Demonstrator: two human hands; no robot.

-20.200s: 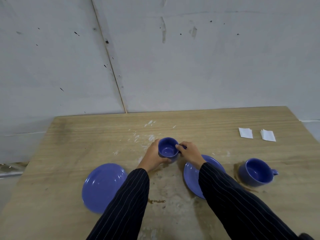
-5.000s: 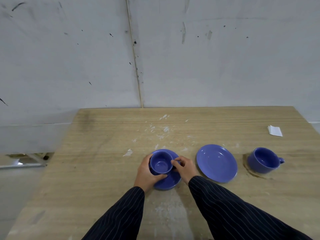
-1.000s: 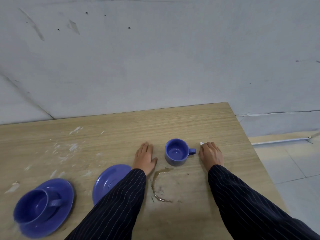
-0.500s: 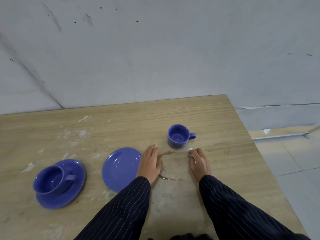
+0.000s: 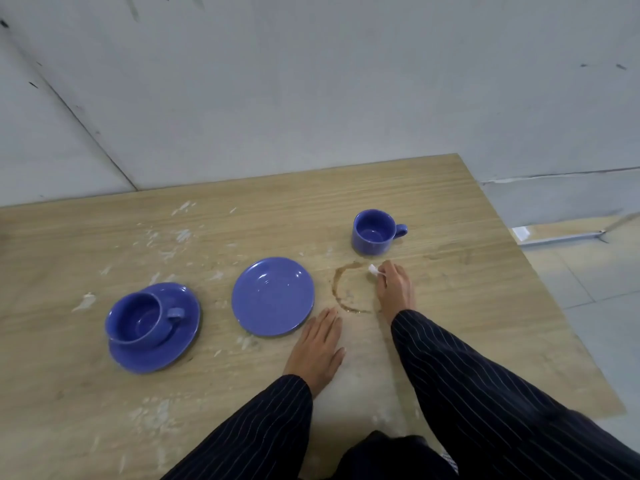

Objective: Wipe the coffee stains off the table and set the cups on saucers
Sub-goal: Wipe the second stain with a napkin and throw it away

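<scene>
A brown coffee ring [image 5: 349,289] marks the wooden table [image 5: 467,306]. My right hand [image 5: 394,289] presses a small white tissue [image 5: 373,269] onto the ring's upper right edge. My left hand [image 5: 317,348] lies flat, fingers together, just below an empty blue saucer [image 5: 273,296]. A blue cup [image 5: 374,232] stands on the bare table behind the ring, handle to the right. At the left a second blue cup [image 5: 138,318] sits on its blue saucer [image 5: 176,348].
White paint flecks [image 5: 180,237] are scattered over the table's left and middle. The table's right edge [image 5: 554,306] drops to a tiled floor. A grey wall [image 5: 311,81] stands behind the table.
My right hand with the tissue has slid onto the coffee ring's upper right edge. My left hand has drawn back toward me, below the empty saucer. The view has shifted.
</scene>
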